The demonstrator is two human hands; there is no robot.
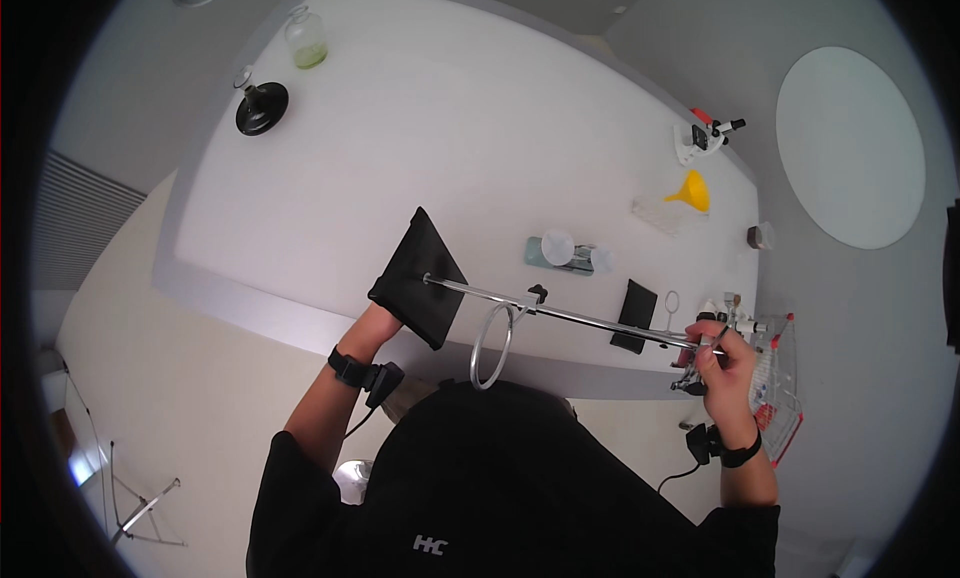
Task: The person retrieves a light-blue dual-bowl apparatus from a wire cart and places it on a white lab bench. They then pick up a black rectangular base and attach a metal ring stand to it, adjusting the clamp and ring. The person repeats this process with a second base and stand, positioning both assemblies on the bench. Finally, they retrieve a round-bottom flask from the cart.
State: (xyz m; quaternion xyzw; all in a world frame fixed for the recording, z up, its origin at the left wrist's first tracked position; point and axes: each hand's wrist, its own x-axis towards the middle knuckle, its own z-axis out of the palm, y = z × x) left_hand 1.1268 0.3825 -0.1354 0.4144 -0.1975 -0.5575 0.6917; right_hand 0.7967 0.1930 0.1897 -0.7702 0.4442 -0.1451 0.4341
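I hold a lab ring stand tipped on its side over the near edge of a white table (400,148). My left hand (378,323) grips the stand's flat black base (418,276) from below. Its metal rod (580,320) runs to the right, with a metal ring clamp (492,346) hanging from it near the middle. My right hand (722,356) is closed around the rod's far end, next to a second clamp there. Both wrists wear black bands with cables.
On the table: a glass jar with green liquid (306,40), a round black base (262,108), a yellow funnel (692,190), a small microscope (708,136), a teal tray with white pieces (560,252), a black rectangular base (636,314). A red wire basket (778,378) stands at the right.
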